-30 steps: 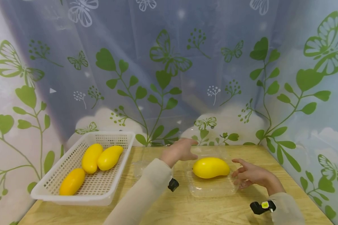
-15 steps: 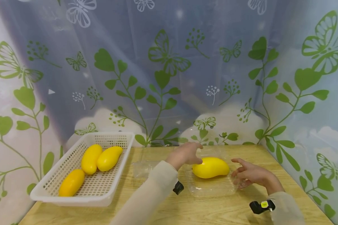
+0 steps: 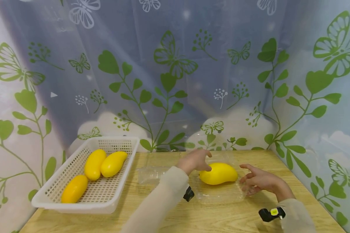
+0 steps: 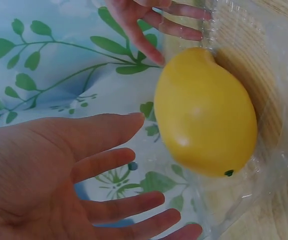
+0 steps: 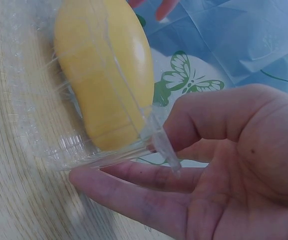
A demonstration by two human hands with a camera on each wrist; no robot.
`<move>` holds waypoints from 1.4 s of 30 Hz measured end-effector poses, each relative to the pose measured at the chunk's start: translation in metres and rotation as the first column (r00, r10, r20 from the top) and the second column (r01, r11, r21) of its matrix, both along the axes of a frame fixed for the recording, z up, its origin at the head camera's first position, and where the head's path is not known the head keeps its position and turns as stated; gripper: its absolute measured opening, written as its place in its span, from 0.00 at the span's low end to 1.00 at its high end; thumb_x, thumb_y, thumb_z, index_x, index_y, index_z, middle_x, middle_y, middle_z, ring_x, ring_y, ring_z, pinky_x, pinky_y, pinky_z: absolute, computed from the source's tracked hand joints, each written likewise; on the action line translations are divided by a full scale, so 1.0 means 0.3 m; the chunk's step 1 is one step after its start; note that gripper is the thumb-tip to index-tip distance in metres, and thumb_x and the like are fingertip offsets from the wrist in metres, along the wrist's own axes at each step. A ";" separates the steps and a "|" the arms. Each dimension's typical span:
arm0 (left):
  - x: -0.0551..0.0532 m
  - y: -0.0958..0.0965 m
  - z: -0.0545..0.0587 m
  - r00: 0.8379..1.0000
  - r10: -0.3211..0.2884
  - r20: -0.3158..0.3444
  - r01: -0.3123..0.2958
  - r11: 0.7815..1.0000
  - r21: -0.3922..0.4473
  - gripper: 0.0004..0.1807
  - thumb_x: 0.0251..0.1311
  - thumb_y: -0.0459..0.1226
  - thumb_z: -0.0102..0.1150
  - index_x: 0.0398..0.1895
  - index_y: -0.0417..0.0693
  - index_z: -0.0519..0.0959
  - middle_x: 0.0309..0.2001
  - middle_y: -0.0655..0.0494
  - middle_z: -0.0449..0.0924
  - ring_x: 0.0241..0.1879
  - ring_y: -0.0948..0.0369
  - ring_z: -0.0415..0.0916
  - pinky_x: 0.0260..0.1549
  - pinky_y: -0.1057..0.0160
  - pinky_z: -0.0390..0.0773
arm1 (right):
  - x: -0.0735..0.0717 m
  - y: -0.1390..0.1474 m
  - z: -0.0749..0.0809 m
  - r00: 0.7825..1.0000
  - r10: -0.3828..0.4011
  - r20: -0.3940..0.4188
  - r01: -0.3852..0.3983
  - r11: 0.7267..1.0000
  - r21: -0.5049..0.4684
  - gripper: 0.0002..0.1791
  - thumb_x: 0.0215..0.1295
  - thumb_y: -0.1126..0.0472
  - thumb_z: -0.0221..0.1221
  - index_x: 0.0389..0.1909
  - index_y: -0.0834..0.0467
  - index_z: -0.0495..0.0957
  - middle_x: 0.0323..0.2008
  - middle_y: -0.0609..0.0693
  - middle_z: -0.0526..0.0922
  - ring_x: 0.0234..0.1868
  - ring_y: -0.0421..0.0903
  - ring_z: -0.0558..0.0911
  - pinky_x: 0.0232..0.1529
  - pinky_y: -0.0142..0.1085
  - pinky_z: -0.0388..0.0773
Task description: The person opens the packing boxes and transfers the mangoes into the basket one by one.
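A yellow mango (image 3: 218, 173) lies on its side in a clear plastic container (image 3: 221, 196) on the table. My left hand (image 3: 194, 161) hovers at the mango's left end. In the left wrist view, its fingers are spread and straight, and a gap shows between its thumb and the mango (image 4: 206, 112). My right hand (image 3: 262, 181) holds the container's right edge. Seen from the right wrist, the thumb bends over the clear rim (image 5: 161, 142) while the fingers lie against the outer wall below it.
A white perforated basket (image 3: 112, 204) with three more yellow mangoes (image 3: 75, 189) stands on the left. Another piece of clear plastic (image 3: 147, 174) lies between the basket and my left forearm. A printed curtain (image 3: 175, 97) hangs behind the wooden table (image 3: 175, 213).
My left hand has moved rightward and slightly down, to the mango's left end. My right hand, the mango and the container have stayed in place.
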State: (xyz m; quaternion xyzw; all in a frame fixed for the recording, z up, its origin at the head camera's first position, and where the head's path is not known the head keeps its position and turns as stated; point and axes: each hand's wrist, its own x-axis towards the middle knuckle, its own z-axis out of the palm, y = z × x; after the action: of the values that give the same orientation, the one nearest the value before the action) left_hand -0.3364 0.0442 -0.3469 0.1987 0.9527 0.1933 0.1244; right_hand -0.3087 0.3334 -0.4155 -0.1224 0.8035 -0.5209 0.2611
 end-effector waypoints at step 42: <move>-0.023 0.076 -0.066 0.997 0.055 0.048 -0.050 0.995 -0.089 0.33 0.55 0.50 0.77 0.64 0.58 0.78 0.64 0.59 0.79 0.58 0.57 0.78 0.54 0.55 0.81 | -0.002 0.002 -0.002 1.000 0.000 0.001 0.000 1.000 0.004 0.50 0.69 0.70 0.55 0.80 0.68 0.30 0.61 0.79 0.71 0.43 0.53 0.87 0.43 0.47 0.89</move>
State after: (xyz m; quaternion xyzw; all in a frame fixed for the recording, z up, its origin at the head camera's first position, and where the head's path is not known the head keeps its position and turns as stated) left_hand -0.3432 0.0669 -0.3668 0.1630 0.9617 0.1596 0.1518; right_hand -0.3092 0.3340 -0.4161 -0.1216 0.8044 -0.5193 0.2616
